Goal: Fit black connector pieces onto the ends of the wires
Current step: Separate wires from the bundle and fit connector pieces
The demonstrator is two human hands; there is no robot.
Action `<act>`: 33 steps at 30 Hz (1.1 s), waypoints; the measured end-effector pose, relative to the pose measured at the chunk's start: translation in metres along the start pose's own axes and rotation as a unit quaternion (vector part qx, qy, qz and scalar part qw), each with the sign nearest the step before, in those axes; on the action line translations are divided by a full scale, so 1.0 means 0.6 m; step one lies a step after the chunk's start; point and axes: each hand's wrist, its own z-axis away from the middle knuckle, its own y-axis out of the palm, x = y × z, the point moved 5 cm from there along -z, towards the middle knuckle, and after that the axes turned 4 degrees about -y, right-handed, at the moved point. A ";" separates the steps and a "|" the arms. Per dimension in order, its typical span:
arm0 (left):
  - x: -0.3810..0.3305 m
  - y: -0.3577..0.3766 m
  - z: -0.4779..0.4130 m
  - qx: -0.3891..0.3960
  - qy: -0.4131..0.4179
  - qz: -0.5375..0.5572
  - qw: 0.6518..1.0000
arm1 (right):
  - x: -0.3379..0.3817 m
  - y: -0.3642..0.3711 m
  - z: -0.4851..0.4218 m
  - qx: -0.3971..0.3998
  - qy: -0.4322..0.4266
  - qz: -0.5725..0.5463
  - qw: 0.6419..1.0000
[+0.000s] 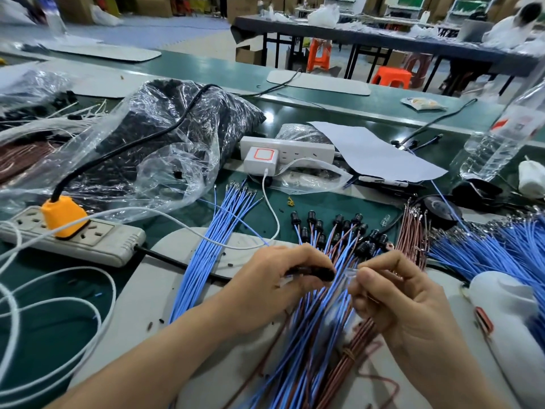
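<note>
Left hand (274, 286) fingers (306, 258) curl round black connector pieces (314, 273). Right hand (408, 305) fingers (368, 278) pinch a blurred wire (346, 286). Bottle (495, 143) label: unreadable.

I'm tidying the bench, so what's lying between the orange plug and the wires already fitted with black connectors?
Head view: a bundle of blue wires lies between the orange plug and the fitted wires, a white cable curving across it.

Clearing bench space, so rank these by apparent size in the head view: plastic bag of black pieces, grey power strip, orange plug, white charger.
1. plastic bag of black pieces
2. grey power strip
3. orange plug and white charger: too alike to rank, and the plug sits nearer the camera.
</note>
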 end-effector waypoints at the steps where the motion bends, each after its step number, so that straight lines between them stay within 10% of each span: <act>1: 0.002 0.000 0.000 -0.002 -0.006 0.020 1.000 | 0.004 -0.003 -0.001 -0.006 -0.011 0.000 1.000; 33: -0.002 0.008 0.007 0.028 0.009 -0.013 0.999 | 0.015 0.029 0.015 -0.001 -0.093 0.212 0.973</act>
